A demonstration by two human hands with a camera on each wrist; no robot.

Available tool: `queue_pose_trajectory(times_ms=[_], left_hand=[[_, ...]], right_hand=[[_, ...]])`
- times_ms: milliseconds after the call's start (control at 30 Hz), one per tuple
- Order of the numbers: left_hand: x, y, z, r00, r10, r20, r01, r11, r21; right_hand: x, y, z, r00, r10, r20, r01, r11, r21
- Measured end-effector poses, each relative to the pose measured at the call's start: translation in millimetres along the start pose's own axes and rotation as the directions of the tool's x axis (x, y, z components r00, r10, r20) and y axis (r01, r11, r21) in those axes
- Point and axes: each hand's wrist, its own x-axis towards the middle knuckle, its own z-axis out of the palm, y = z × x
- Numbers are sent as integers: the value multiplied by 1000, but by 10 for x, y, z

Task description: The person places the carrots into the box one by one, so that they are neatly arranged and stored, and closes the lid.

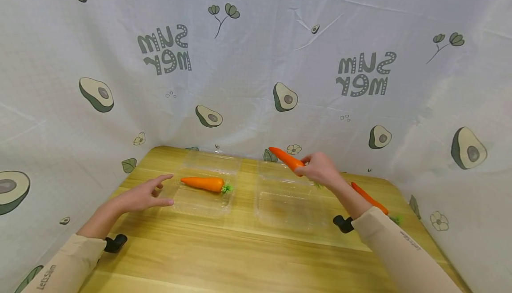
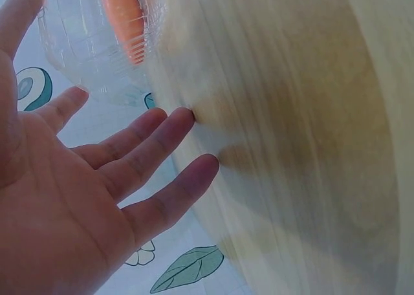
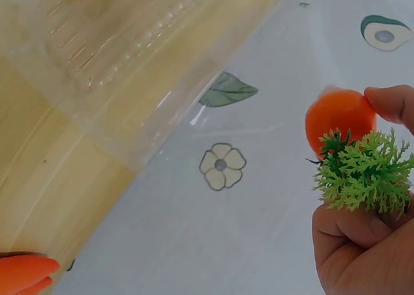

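My right hand (image 1: 323,169) grips an orange carrot (image 1: 286,157) by its thick end, above the back of the right clear plastic box (image 1: 289,206). The carrot's tip points up and to the left; its leafy green top (image 3: 365,169) faces the right wrist camera. On the left, my left hand (image 1: 140,196) holds nothing, its fingers spread beside the left clear plastic box (image 1: 200,207). Inside that box lies another carrot (image 1: 203,183), its leafy end to the right. In the left wrist view the palm and extended fingers (image 2: 158,149) show next to the wooden table.
More orange carrot (image 1: 370,198) lies on the table right of the right box, partly behind my right forearm; two orange tips (image 3: 26,272) show in the right wrist view. Both boxes have clear lids raised at the back. A printed white curtain (image 1: 248,62) hangs behind the wooden table (image 1: 224,257).
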Motion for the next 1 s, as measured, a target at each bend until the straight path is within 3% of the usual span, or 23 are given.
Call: queue_pose_trajectory(times_ms=[600,1000], left_hand=[[13,-36,-14,1000,-18,-7,18,1000,3],[21,-30,-10,1000,-15,-3,15,1000,8]], right_hand=[[103,-404,236,991,-122,62,123,992,-23],[158,-670,433,967,-220,129,227,973,-43]])
